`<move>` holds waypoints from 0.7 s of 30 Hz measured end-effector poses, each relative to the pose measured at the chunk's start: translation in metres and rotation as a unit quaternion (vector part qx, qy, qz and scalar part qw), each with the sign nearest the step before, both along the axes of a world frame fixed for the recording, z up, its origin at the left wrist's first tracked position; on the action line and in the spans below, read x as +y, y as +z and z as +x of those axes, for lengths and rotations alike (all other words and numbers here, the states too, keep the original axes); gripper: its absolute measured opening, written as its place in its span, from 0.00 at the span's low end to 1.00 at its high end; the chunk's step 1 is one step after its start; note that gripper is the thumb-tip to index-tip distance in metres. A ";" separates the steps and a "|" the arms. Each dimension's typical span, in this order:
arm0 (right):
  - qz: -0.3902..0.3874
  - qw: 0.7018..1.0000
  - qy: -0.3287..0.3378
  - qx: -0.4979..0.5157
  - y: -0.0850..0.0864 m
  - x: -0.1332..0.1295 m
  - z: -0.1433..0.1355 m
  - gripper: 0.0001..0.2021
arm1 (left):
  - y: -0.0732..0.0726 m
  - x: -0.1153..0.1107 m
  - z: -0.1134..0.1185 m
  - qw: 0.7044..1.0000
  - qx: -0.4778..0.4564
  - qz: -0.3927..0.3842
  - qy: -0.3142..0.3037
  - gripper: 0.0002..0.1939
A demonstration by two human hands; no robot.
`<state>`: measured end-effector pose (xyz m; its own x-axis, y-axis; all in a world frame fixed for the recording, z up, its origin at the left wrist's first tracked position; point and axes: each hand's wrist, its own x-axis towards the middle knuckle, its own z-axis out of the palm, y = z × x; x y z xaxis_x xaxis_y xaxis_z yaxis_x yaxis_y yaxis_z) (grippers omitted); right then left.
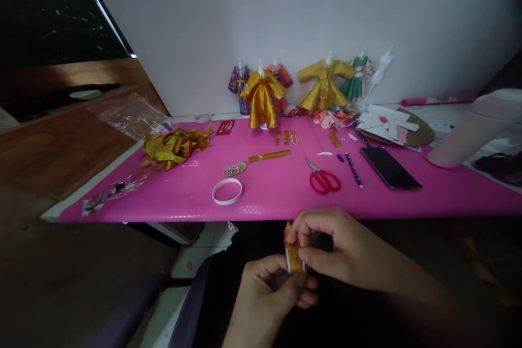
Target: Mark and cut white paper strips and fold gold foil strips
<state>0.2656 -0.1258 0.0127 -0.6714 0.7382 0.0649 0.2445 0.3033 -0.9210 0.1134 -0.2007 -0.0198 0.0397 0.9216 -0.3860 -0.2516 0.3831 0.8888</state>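
Note:
In front of the table edge, over my lap, my left hand (275, 285) grips the lower part of a small gold fabric piece with white edges (295, 262). The thumb and fingers of my right hand (326, 242) pinch its upper end, where a pointed gold tip sticks up. Closest on the table are red-handled scissors (323, 178), lying partly open. Beyond my hands lie a gold fabric strip (269, 156) and several small gold pieces (286, 137) in a row. What exactly the held piece is backed with cannot be made out.
On the pink tabletop (269, 196) lie a white ring (227, 192), a phone (389, 167), a pen (353, 169) and a gold scrap heap (175, 148). Several doll dress forms in small robes (264, 99) stand along the wall. A pale tumbler (473, 128) is at right.

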 end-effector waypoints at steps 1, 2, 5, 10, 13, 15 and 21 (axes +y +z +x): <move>0.002 1.000 0.002 0.001 0.000 0.000 0.000 0.06 | 0.000 0.000 0.000 1.000 0.001 0.001 0.000 0.10; 0.003 1.000 0.002 0.003 -0.001 0.000 0.000 0.06 | -0.001 0.000 0.000 1.000 0.003 0.001 -0.001 0.10; 0.001 1.000 0.004 0.004 -0.001 0.000 -0.001 0.06 | -0.002 0.000 0.000 1.000 0.003 0.002 -0.002 0.09; -0.005 1.000 0.001 0.000 0.001 -0.001 0.000 0.05 | -0.004 -0.001 -0.001 1.000 0.000 0.003 -0.002 0.10; 0.000 1.000 0.000 -0.001 0.000 -0.002 0.000 0.05 | -0.003 -0.001 0.000 1.000 0.000 0.002 -0.001 0.11; -0.004 1.000 0.000 0.000 0.000 -0.001 0.000 0.05 | -0.002 -0.001 0.000 1.000 -0.001 0.001 0.000 0.12; -0.005 1.000 -0.003 -0.002 0.001 0.000 0.000 0.05 | 0.000 0.000 0.000 1.000 0.006 0.004 -0.002 0.14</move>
<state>0.2655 -0.1258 0.0141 -0.6679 0.7422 0.0546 0.2499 0.2927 -0.9230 0.1131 -0.2004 -0.0202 0.0390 0.9247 -0.3787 -0.2396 0.3766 0.8948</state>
